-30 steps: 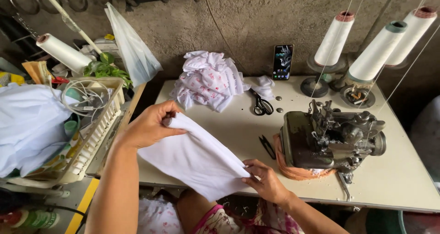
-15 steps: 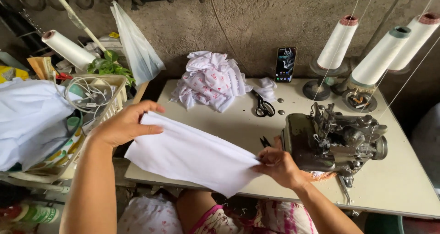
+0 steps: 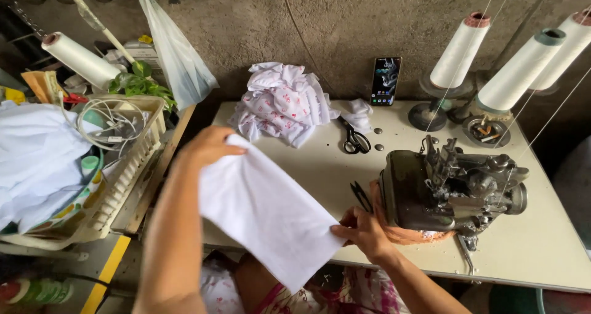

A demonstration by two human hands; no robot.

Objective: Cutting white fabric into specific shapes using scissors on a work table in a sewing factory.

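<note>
- the left hand (image 3: 209,146) at centre left pinches the upper corner of a white cloth piece (image 3: 265,212).
- the right hand (image 3: 363,231) at lower centre pinches the cloth's right edge, holding it stretched over the front edge of the table (image 3: 542,252).
- the sewing machine (image 3: 449,188) stands just right of that hand.
- scissors (image 3: 354,138) and a crumpled printed fabric (image 3: 283,101) lie towards the upper middle.

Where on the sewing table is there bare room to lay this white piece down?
Bare patches: table right of the sewing machine; centre strip between printed fabric pile and white cloth. Crowded: back edge, with scissors, phone, thread cones.
</note>
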